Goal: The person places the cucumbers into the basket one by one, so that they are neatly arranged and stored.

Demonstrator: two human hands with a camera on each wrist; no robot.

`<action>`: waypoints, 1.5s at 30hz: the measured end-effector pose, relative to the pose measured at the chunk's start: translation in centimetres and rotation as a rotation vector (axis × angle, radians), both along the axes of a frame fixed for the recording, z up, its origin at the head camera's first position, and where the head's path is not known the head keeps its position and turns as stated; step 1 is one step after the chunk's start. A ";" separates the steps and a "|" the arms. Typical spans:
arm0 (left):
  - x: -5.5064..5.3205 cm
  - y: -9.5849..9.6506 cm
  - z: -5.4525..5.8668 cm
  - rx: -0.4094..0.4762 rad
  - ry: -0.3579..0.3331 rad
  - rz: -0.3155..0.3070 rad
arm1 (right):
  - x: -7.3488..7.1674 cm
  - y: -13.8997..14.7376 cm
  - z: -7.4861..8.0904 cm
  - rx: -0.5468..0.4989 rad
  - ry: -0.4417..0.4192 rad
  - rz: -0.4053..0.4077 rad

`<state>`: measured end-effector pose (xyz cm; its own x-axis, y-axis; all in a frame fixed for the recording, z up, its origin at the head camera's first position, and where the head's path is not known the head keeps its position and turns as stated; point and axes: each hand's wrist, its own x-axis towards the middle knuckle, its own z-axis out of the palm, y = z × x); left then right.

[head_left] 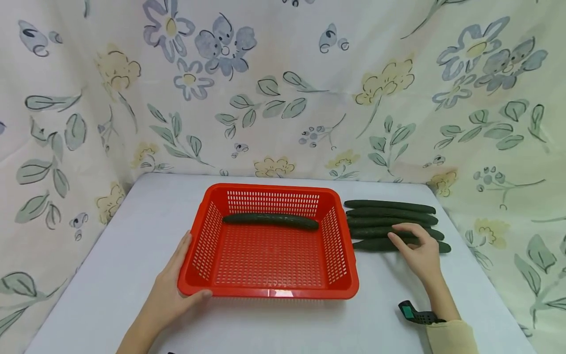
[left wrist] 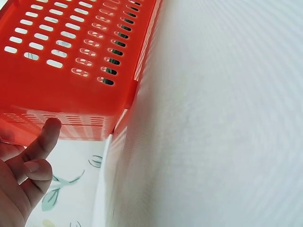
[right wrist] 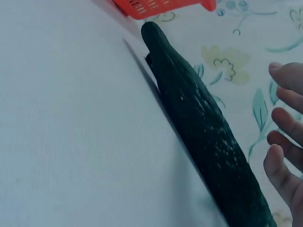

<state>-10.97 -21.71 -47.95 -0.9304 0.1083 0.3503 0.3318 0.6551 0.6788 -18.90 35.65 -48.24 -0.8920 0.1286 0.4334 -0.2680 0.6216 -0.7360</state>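
A red perforated plastic basket (head_left: 230,292) stands mid-table with one dark green cucumber (head_left: 270,220) lying crosswise at its back. My left hand (head_left: 170,287) rests against the basket's front left corner, fingers extended along the left side and thumb at the front rim. In the left wrist view, fingertips (left wrist: 51,124) meet the red wall. On the right, my right hand (head_left: 417,250) hovers above the nearest cucumber (head_left: 376,245) of a row, thumb and fingers apart. The right wrist view shows a cucumber (right wrist: 199,118) beside that hand, with a gap between them.
Several more cucumbers (head_left: 389,204) lie side by side right of the basket, their left ends close to its wall. A white cloth (head_left: 128,246) covers the table. Floral fabric (head_left: 274,123) hangs behind and at both sides. A black band (head_left: 420,315) circles the right wrist.
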 end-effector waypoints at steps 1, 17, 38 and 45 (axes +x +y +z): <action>0.0 0.0 0.0 0.004 0.000 -0.001 | 0.0 0.2 -0.1 -0.002 0.013 -0.011; 0.2 0.0 0.3 -0.045 -0.043 0.028 | 1.5 3.5 -1.3 0.025 -0.015 -0.118; 0.3 0.1 0.3 -0.041 -0.049 0.032 | 0.7 4.9 -3.0 0.304 0.023 -0.028; 0.2 0.1 0.2 -0.016 -0.031 0.020 | 0.9 5.1 -2.9 0.280 -0.013 -0.024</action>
